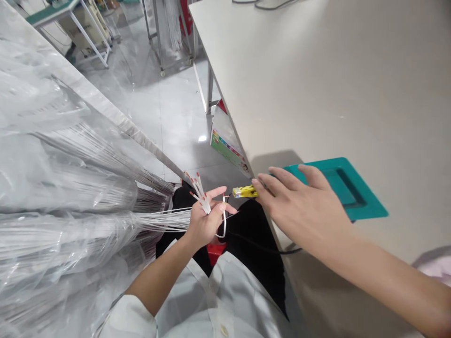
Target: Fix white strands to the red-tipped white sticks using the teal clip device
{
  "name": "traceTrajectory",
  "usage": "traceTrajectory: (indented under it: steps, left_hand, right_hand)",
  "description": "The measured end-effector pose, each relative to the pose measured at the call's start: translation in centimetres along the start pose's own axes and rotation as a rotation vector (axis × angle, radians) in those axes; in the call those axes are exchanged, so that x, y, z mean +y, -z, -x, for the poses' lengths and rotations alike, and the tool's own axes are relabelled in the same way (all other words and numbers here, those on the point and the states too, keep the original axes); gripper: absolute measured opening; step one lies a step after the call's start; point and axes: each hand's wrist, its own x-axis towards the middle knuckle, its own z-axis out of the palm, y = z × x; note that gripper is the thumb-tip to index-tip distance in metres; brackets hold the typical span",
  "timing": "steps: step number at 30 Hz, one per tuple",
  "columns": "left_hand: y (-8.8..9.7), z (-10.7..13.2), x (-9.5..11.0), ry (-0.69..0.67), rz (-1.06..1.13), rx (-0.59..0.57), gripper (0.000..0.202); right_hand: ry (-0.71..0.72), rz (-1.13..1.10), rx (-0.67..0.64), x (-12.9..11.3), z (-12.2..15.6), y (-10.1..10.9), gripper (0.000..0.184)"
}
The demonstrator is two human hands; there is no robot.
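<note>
Along the left side, clear plastic bags [59, 197] hold long bundles of thin white wires [105, 225] that fan toward the middle. The left hand [204, 220] has its grip clamped on a bunch of those wires, whose red-tipped ends [198, 188] stick up above the fingers; a thin white loop [224, 220] hangs down beside the thumb. Just right of it, at the edge of the pale desk [317, 70], lies a small yellow tool [245, 191] with a black cable [268, 248] trailing below. The right hand [303, 206] rests on the desk edge, fingers spread apart and holding nothing, its fingertips [256, 179] touching the yellow tool. Under that hand a teal tray [355, 192] lies flat on the desk. Beneath the desk a printed carton [225, 141] stands on the shiny floor [169, 108]; its writing is too small to read.
</note>
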Motion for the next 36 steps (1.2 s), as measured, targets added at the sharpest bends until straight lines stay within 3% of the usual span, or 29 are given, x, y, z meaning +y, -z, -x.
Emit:
traceTrajectory:
  steps: [7,11,18,29,33,36]
  left_hand:
    - [-0.8,-0.8,-0.3,-0.031,0.112,0.018,0.044]
    - [-1.3,-1.1,-0.2,-0.034,0.134,0.015,0.047]
    - [-1.9,-1.2,-0.4,0.000,0.051,0.065,0.047]
    - [-2.3,-1.5,-2.6,-0.049,0.052,0.098,0.051]
    - [-2.4,-1.4,-2.7,-0.045,0.072,0.094,0.052]
    - [-2.4,-1.3,-2.5,-0.032,0.080,0.096,0.051]
  right_hand:
    - [0.048,0.027,-0.229,0.8,-1.6,0.2,0.021]
    - [0.053,-0.009,-0.294,1.5,-2.0,0.3,0.017]
    - [0.025,-0.059,-0.291,2.0,-1.8,-0.2,0.017]
    - [0.006,-0.100,-0.277,2.1,-1.6,-0.4,0.018]
    - [-0.018,-0.093,-0.321,2.1,-1.8,0.1,0.008]
    - [-0.012,-0.075,-0.302,1.9,-1.6,0.1,0.032]
